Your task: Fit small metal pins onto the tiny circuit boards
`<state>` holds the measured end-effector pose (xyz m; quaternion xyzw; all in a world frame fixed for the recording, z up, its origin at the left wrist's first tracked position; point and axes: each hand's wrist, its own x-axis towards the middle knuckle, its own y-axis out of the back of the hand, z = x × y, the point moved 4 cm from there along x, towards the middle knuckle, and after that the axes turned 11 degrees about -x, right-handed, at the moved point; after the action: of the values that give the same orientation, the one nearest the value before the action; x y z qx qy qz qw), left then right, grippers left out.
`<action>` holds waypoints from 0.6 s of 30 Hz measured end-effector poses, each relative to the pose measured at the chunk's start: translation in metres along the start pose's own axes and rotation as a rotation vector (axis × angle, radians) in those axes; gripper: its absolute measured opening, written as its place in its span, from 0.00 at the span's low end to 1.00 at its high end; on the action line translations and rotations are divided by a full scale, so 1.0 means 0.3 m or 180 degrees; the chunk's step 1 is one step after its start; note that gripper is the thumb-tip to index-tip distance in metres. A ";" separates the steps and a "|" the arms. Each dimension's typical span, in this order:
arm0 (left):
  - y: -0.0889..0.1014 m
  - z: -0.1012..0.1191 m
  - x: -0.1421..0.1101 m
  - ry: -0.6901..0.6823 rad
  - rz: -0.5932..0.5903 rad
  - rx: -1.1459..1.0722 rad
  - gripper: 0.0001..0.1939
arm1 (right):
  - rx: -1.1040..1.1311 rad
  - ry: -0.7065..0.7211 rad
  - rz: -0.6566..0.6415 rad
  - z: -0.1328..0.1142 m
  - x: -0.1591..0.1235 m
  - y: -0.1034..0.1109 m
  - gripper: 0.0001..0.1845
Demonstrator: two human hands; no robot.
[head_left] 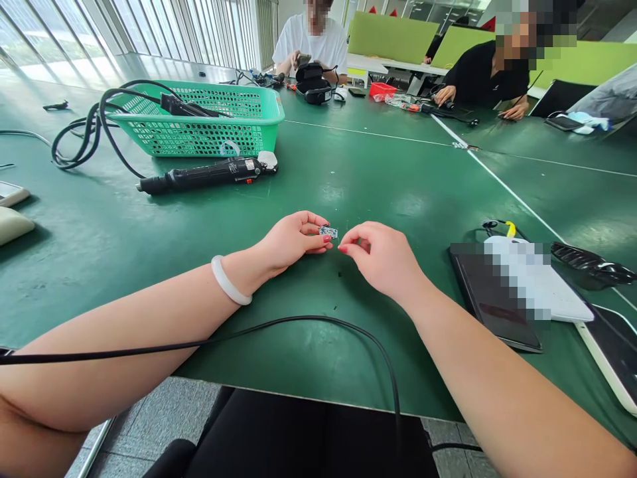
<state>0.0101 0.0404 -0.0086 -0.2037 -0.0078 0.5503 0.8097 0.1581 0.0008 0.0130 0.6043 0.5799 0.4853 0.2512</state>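
Between the thumb and fingers of my left hand (297,239) is a small circuit board (328,232), held above the green tabletop (279,285). A white bangle (229,282) circles my left wrist. My right hand (381,255) is just right of the board, thumb and index fingertip pinched together. Whatever that pinch holds, if anything, is too small to make out. A tiny dark bit (340,274) lies on the table below the hands. Farther off at the left rests a black electric screwdriver (204,174).
A green plastic basket (199,126) with black cables stands behind the screwdriver. A black cable (308,318) runs across the near table edge. At right lie a dark flat case (492,299) and a white device (542,279). Two people sit across the table.
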 end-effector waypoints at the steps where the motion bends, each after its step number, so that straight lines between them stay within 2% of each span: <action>1: -0.003 0.000 -0.001 0.0019 -0.0069 0.0063 0.11 | 0.0142 -0.0060 0.0164 0.007 0.001 0.012 0.05; 4: -0.014 0.003 -0.005 0.0053 -0.0380 0.0236 0.11 | 0.0477 -0.0093 0.0368 0.024 0.003 0.033 0.05; 10: -0.029 -0.003 -0.014 0.0118 -0.1030 0.0332 0.09 | 0.0857 0.0446 0.0082 0.024 0.005 0.034 0.06; 18: -0.038 -0.011 -0.024 0.0380 -0.1510 0.0278 0.11 | 0.1114 0.0946 -0.0022 -0.006 -0.009 0.060 0.09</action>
<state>0.0180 0.0295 -0.0061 -0.1931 0.0162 0.3316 0.9233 0.1651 -0.0058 0.0285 0.5585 0.6879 0.4602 0.0560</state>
